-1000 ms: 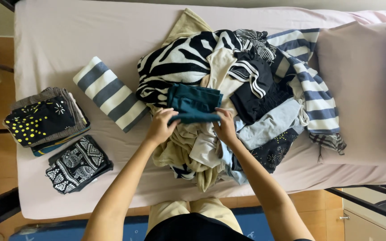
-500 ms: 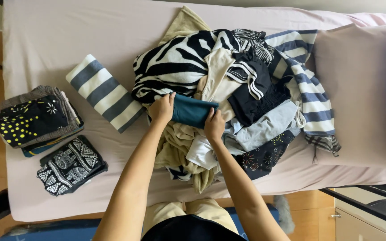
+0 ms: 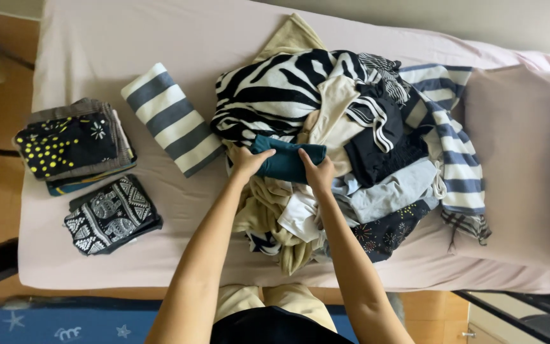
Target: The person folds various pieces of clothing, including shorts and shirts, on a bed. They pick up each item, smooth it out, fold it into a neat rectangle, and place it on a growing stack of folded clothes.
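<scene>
A folded dark teal garment lies on top of a heap of mixed clothes in the middle of the bed. My left hand grips its left end and my right hand grips its right end, both pressing it into a tight small bundle. Under it lie a black-and-white zebra-pattern cloth, beige and white pieces and a light blue garment.
A grey-and-white striped folded piece lies left of the heap. Two folded stacks sit at the bed's left end: a dotted black one and a patterned black-and-white one. A pillow is at the right. The pink sheet covers the bed.
Both hands have folded the teal garment smaller and now squeeze it from both ends. My view has shifted, so the bed sits further right in the frame.
</scene>
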